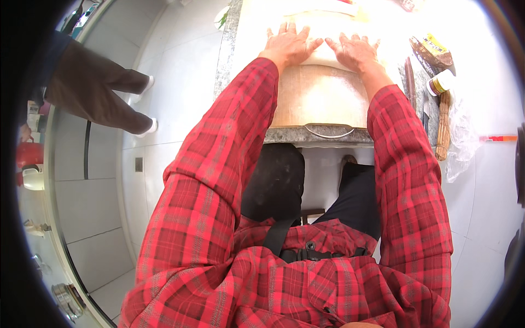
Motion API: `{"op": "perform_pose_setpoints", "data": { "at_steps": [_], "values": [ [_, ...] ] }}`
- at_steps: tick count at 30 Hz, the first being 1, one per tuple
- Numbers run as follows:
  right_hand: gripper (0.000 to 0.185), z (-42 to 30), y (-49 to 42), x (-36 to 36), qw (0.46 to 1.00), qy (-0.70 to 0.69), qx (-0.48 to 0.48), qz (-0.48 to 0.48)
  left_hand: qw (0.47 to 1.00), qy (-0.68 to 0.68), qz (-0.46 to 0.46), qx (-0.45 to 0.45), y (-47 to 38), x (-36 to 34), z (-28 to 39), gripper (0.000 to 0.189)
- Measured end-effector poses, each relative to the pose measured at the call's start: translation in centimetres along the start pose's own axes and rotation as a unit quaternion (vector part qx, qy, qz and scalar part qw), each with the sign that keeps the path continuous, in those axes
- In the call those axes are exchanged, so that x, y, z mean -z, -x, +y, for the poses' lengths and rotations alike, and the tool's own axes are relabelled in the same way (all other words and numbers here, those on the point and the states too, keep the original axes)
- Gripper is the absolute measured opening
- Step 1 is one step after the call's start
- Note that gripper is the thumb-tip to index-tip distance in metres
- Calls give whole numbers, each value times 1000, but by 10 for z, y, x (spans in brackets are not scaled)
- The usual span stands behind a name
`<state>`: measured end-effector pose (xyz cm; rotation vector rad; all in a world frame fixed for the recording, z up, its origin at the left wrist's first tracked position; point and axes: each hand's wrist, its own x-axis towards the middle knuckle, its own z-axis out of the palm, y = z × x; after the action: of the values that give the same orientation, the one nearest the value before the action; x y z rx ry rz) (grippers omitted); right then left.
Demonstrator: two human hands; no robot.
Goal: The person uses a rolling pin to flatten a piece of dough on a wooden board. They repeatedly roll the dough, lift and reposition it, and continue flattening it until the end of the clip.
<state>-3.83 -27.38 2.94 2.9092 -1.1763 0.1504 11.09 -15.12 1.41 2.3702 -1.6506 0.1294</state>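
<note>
Both hands lie palm down with spread fingers on a pale, overexposed sheet, perhaps dough (324,59), at the far part of a wooden board (320,94). My left hand (288,44) presses on its left side, and my right hand (354,51) on its right, the thumbs nearly meeting. Neither hand grips anything. The board has a metal handle (329,135) at its near edge and rests on a grey stone tabletop (283,135). Glare hides the sheet's far outline and its thickness.
Right of the board are a dark stick (409,80), a knife (425,110), a bundle of brown stalks (443,125), a white jar (441,82), a wicker basket (443,59) with a yellow packet, and a clear plastic bag (461,143). Another person (98,86) stands at the left by a counter.
</note>
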Motion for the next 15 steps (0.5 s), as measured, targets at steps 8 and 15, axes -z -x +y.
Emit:
{"op": "perform_pose_setpoints", "data": {
  "at_steps": [8,15],
  "values": [
    [66,7,29,-6,998,-23,61,-6,996,31,-49,-65,17,-10,-3,68],
    [62,6,97,3,991,-60,114,46,992,-17,40,-114,91,6,10,61]
  ]
}}
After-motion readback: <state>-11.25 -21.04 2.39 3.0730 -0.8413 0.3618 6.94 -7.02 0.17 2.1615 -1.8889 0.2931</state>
